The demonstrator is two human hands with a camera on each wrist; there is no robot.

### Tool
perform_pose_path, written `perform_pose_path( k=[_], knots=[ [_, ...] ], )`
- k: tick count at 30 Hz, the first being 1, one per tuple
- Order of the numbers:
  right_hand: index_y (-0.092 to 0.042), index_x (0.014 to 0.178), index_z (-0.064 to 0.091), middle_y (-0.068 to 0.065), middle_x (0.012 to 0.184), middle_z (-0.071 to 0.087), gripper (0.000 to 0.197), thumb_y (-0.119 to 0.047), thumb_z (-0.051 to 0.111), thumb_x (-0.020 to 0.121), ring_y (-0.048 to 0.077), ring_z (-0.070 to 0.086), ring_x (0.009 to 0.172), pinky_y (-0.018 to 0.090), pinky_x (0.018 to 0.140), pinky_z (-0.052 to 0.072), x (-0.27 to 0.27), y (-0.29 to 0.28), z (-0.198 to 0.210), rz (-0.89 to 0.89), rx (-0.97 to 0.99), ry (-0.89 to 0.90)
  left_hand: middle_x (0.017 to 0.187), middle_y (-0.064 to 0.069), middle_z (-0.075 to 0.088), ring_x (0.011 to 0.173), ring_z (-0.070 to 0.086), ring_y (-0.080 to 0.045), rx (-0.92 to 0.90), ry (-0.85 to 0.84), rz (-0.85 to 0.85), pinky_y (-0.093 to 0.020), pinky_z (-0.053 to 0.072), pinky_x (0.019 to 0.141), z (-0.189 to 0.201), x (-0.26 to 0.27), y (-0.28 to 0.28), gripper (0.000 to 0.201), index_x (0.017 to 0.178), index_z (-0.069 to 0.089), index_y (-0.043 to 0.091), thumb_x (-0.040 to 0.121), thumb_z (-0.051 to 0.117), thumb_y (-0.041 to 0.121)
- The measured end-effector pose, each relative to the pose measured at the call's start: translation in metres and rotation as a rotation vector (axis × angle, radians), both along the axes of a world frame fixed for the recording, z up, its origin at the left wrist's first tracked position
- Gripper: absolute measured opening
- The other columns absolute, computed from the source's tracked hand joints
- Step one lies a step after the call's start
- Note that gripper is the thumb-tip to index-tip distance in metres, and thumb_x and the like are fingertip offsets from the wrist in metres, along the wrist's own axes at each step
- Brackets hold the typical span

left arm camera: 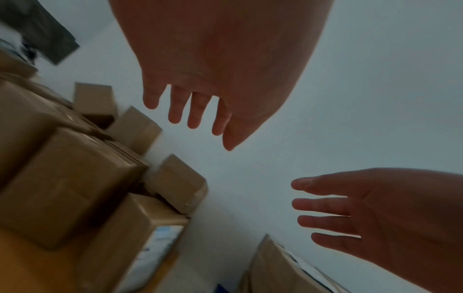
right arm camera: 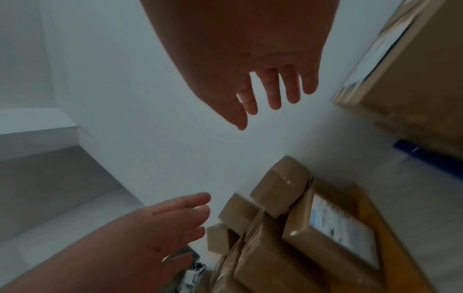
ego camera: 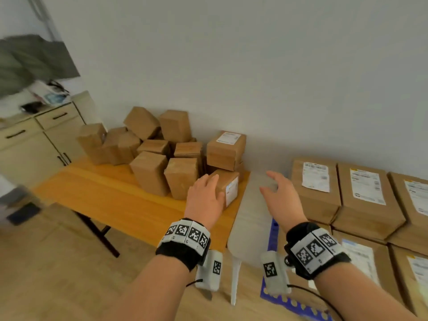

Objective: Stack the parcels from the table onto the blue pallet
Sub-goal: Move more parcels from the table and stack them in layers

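Note:
Several brown parcels (ego camera: 150, 147) are heaped on the wooden table (ego camera: 111, 193). One parcel with a white label (ego camera: 229, 185) (left arm camera: 140, 234) (right arm camera: 333, 224) lies at the table's right corner. My left hand (ego camera: 214, 185) (left arm camera: 200, 111) (right arm camera: 185, 218) hovers at its left side, fingers straight, holding nothing. My right hand (ego camera: 272, 184) (right arm camera: 263, 95) (left arm camera: 325, 210) is spread in the gap to the parcel's right, also holding nothing. Labelled parcels (ego camera: 363, 193) are stacked in layers on the blue pallet (ego camera: 274, 230) (right arm camera: 426, 154) at the right.
A pale surface on a white leg (ego camera: 250, 216) stands between the table and the pallet. A cream cabinet (ego camera: 34, 140) is at the left, with a blurred person (ego camera: 14, 66) near it. The wall runs close behind the parcels.

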State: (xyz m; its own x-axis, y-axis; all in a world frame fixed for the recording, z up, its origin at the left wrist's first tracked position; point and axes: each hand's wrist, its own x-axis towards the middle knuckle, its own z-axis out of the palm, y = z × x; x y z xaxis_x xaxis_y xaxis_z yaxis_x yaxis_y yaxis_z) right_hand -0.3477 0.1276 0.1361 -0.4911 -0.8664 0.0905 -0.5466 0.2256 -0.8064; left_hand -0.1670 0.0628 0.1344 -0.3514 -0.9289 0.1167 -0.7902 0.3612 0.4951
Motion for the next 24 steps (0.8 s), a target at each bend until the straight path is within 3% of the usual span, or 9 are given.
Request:
perform_pose_path(
  k=[5, 10, 17, 24],
  knots=[
    [-0.023, 0.145, 0.041, 0.0, 0.149, 0.043, 0.049, -0.026, 0.055, 0.098, 0.017, 0.041, 0.135, 0.02, 0.097, 0.031, 0.09, -0.029, -0.006, 0.098, 0.016, -0.028, 0.158, -0.005, 0.025, 0.146, 0.02, -0.021, 0.032, -0.011, 0.1, -0.042, 0.024, 0.118, -0.008, 0.096, -0.016, 0.054, 0.151, 0.029, 0.022, 0.101, 0.045, 0.033],
    [-0.024, 0.144, 0.043, -0.001, 0.148, 0.045, 0.049, -0.03, 0.057, 0.097, 0.018, 0.04, 0.137, 0.035, 0.11, 0.035, 0.166, -0.05, -0.009, 0.177, 0.034, -0.031, 0.159, -0.003, 0.021, 0.146, 0.018, -0.021, 0.067, -0.012, 0.156, -0.04, 0.022, 0.118, -0.007, 0.169, -0.021, 0.053, 0.151, 0.027, 0.024, 0.101, 0.043, 0.033],
    [-0.026, 0.145, 0.041, -0.002, 0.149, 0.042, 0.051, -0.033, 0.057, 0.098, 0.015, 0.04, 0.136, 0.027, 0.105, 0.034, 0.229, -0.097, -0.011, 0.317, 0.094, -0.022, 0.159, -0.004, 0.022, 0.144, 0.021, -0.024, 0.127, 0.027, 0.261, -0.043, 0.024, 0.116, -0.013, 0.233, -0.053, 0.053, 0.152, 0.026, 0.023, 0.101, 0.041, 0.031],
    [-0.028, 0.145, 0.04, -0.003, 0.147, 0.045, 0.05, -0.034, 0.056, 0.098, 0.015, 0.042, 0.134, 0.033, 0.108, 0.039, 0.258, -0.182, -0.031, 0.356, 0.123, -0.053, 0.159, -0.005, 0.02, 0.144, 0.021, -0.027, 0.165, -0.004, 0.313, -0.044, 0.026, 0.116, -0.034, 0.259, -0.123, 0.054, 0.152, 0.025, 0.024, 0.101, 0.041, 0.03]
  ],
)
